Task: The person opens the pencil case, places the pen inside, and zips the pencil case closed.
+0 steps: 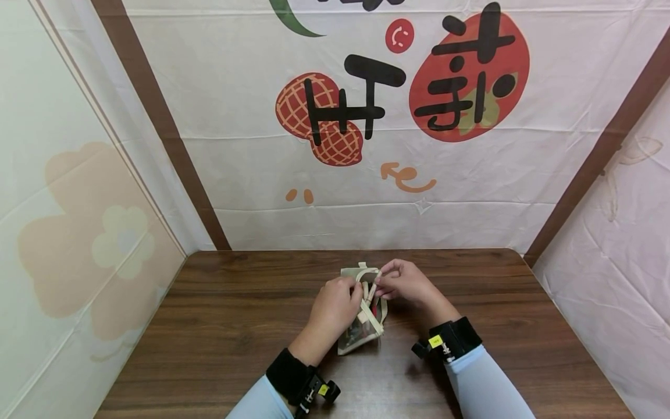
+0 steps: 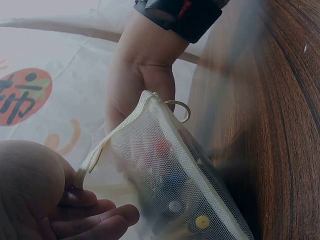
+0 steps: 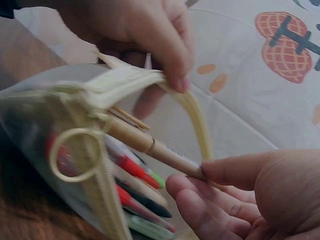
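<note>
A pale mesh pencil pouch (image 1: 355, 337) with cream zipper edges stands unzipped between the hands, over the table. My left hand (image 1: 337, 301) pinches the cream edge of its opening. A tan pen (image 3: 167, 157) sticks partly out of the opening, and my right hand (image 1: 405, 285) pinches its end between thumb and fingers. Inside, several other pens show, among them a red-capped pen (image 3: 142, 175) and a pale green one (image 3: 150, 227). In the left wrist view, the coloured pen ends, one with a yellow end (image 2: 202, 222), show through the mesh, while the right fingers are hidden behind the pouch.
The brown wood-grain table (image 1: 230, 326) extends around the pouch. A white printed cloth (image 1: 251, 174) hangs behind its far edge, with more cloth at both sides. A cream ring loop (image 3: 55, 160) juts from the pouch's corner. Each wrist wears a black band with a small camera.
</note>
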### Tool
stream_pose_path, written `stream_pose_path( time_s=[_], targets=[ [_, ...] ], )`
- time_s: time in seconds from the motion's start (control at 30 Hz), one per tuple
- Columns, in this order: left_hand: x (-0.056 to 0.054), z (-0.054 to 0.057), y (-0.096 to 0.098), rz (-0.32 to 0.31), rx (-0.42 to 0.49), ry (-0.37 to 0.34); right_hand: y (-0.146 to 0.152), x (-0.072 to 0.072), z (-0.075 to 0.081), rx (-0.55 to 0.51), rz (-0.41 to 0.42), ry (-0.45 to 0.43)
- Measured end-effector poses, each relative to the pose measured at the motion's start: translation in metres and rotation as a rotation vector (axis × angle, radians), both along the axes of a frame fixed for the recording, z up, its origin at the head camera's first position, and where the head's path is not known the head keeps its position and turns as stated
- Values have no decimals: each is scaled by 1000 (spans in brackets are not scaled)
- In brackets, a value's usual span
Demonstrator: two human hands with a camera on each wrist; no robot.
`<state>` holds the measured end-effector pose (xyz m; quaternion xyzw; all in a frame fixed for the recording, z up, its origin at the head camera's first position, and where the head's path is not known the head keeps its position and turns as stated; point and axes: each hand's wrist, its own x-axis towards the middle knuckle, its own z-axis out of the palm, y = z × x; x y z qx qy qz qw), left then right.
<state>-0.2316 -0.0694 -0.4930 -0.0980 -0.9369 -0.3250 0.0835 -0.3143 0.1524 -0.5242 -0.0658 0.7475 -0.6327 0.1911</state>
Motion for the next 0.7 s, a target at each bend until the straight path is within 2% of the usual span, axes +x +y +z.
stream_pose_path(
  time_s=[0.23,0.37,0.53,0.7],
  targets=[
    [0,1,0,-1,3,8,-12,6,-5,73,112,39],
    [0,0,0,-5,14,6,-9,7,-3,112,145,51],
    [0,0,-1,1,7,11,1,5,-1,170,137,52],
    [1,0,0,16,10,10,8,5,2,271,81,68]
  ],
)
